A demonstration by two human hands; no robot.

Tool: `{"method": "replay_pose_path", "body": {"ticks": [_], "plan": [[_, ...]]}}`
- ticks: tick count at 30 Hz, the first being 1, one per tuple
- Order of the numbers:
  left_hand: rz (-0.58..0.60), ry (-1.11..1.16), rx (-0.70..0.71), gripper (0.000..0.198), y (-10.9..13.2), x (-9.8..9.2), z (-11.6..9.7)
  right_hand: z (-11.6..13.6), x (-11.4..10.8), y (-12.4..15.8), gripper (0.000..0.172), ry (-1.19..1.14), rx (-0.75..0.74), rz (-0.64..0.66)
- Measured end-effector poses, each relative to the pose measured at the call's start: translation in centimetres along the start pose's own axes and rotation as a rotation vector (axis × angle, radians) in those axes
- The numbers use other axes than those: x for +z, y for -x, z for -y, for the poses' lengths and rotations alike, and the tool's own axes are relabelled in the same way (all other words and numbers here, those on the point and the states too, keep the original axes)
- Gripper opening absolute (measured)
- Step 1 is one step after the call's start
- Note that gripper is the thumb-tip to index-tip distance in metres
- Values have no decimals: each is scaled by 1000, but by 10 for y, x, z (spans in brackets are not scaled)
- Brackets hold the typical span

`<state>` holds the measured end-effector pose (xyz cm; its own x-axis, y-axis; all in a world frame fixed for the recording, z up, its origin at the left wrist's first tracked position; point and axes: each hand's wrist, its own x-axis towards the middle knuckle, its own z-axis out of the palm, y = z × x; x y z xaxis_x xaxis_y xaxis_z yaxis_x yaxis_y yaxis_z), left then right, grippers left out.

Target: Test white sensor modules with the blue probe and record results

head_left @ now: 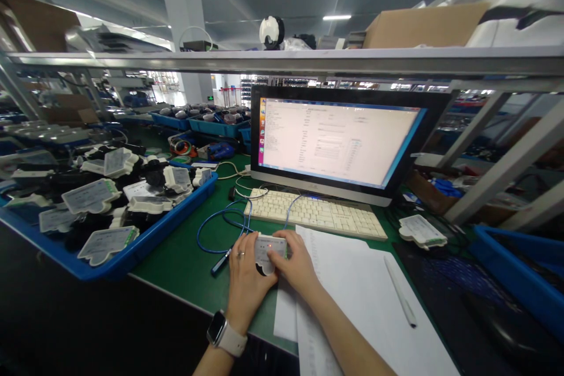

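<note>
Both hands hold one small white electronic module [265, 242] with printed text and a lit red light, just above the table's front part. My left hand [247, 276], with a ring and a watch, is wrapped round its left side and lower edge. Fingers of my right hand [299, 264] grip the right side, the thumb lying on its face. A blue cable [200, 235] loops on the green mat behind my left hand, and a dark blue stick-like connector [220, 263] lies to the left. The module's underside is hidden.
A blue tray [176, 220] heaped with similar modules stands left. Behind my hands are a keyboard [317, 214] and a lit monitor [330, 141]. Paper sheets [348, 288] with a pen [400, 294] lie right, near another module [422, 230], a mouse [506, 323] and a blue bin [520, 270].
</note>
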<state>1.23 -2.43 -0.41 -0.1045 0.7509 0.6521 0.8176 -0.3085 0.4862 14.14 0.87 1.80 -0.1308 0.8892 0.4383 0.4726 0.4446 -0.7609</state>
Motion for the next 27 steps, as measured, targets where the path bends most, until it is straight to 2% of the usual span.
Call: {"method": "replay_pose_path", "body": {"ticks": [16,18,21,22,24,26,27], "plan": [[16,-3,5,64,1,1,-1,-1,-1,1,22,10,-16,-5],[67,-36,23,71,1,-6,1,-3,-1,1,20,-6,-38,2],[134,-128,35,85,-1,-28,11,-5,-2,1,20,-55,-74,18],[149,-169,28,82,-4,-37,18,-6,-3,1,23,-66,-78,17],[227,-258,8,58,-10,-56,32,-7,-3,1,27,-72,-77,20],[389,-331,-22,29,-18,-70,45,-7,-3,1,28,-70,-72,23],[467,-353,-34,21,-22,-76,50,-7,-2,1,29,-68,-71,24]]}}
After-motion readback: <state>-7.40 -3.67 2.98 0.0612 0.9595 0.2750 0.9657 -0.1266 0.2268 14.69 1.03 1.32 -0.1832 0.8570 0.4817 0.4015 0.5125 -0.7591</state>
